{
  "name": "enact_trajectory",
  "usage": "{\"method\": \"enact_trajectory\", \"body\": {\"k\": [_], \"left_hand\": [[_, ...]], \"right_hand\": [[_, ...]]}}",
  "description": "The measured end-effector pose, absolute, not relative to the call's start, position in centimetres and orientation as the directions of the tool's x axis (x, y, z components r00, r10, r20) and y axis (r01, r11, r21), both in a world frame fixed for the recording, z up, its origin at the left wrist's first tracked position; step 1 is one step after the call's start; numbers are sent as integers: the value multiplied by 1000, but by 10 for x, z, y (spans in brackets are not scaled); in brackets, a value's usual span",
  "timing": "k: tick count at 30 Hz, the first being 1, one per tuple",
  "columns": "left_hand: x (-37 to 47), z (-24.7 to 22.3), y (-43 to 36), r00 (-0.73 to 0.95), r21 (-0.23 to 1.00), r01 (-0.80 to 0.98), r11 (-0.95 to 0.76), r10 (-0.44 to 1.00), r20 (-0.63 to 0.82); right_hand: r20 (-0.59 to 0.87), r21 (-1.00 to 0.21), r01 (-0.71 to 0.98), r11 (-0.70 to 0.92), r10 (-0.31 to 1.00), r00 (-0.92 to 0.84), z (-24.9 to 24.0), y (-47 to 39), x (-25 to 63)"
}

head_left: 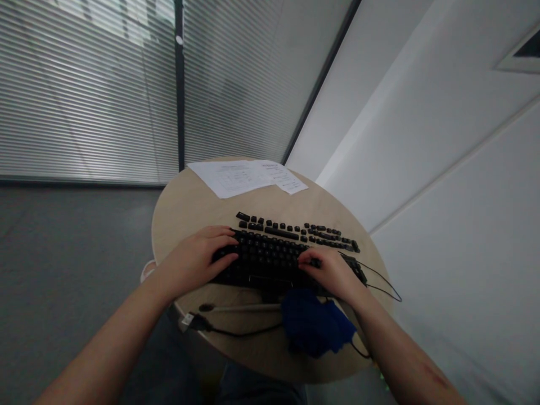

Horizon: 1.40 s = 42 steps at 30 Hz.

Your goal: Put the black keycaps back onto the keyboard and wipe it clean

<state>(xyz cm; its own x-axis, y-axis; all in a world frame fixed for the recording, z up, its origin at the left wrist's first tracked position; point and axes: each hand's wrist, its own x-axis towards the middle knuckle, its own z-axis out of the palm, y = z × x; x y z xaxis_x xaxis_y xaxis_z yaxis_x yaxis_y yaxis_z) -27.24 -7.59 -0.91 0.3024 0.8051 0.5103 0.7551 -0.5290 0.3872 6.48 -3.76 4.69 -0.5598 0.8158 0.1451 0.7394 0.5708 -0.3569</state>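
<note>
A black keyboard (pixel 265 259) lies on a round wooden table (pixel 172 219). My left hand (pixel 206 253) rests at its left end with the fingers apart, fingertips on the keyboard's edge. Over the right part of the keys, my right hand (pixel 324 267) has thumb and fingers drawn together in a pinch; what is between them, if anything, is too small to make out. Loose black keycaps (pixel 282 232) lie in rows just beyond the keyboard, with more keycaps (pixel 333 236) to the right.
Printed papers (pixel 240 175) lie at the table's far side. Near the front edge are a crumpled blue cloth (pixel 314 323), a thin stick-like brush (pixel 248 308) and a cable with a USB plug (pixel 194 322). A thin black cable (pixel 386 287) loops off the right edge.
</note>
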Motion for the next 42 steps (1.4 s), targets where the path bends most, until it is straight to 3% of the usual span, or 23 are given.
{"method": "enact_trajectory", "body": {"k": [8,20,42], "left_hand": [[-273,-12,-77,303,385,764,-517,815,494],[-274,-13,-74,310,397,749,-530,810,497],[-274,-14,-75,311,392,745,-540,801,512]], "right_hand": [[57,-261,769,584,804,-591,55,-37,62],[41,-294,734,612,776,-630,54,-35,63],[-12,-189,761,620,774,-634,58,-34,59]]}}
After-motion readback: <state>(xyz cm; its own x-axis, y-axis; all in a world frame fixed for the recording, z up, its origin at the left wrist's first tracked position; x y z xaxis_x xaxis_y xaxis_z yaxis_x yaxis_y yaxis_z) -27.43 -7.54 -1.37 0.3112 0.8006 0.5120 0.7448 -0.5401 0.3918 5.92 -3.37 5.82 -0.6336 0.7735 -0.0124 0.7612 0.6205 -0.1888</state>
